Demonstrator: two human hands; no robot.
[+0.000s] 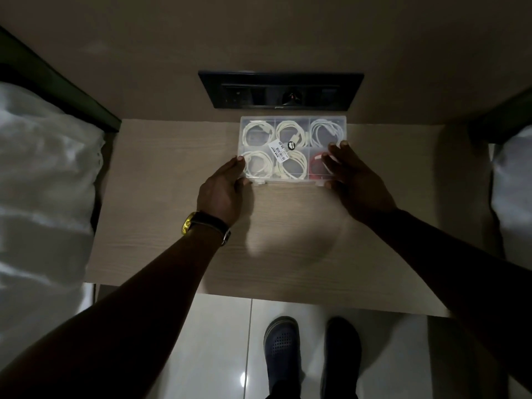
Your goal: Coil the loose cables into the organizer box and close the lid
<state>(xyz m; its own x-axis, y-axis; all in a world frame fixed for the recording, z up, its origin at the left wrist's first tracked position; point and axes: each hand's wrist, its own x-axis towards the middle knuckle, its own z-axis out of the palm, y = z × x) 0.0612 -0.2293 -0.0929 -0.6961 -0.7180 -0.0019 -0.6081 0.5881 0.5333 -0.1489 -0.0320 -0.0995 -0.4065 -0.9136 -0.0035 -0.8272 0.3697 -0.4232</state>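
Nearly complete: cables (290, 165) coiled in organizer box (292, 122) at tabletop's far edge, lid (299, 131) down; my left hand (223, 190) and right hand (357, 182) lay flat, fingers spread, pressing its near corners.

Dim room, low light. A light wood-grain table (161, 226) is sitting against a plain beige wall (259, 33). A black switch-and-socket panel (280, 89) is sitting in the wall just above the table's far edge. White bedding (43, 174) is lying to the left of the table, with a dark bed frame (60, 82) running behind it; more white bedding (512, 182) is showing at the right edge. Glossy white floor tiles (218, 349) are reflecting small highlights below the table's near edge.
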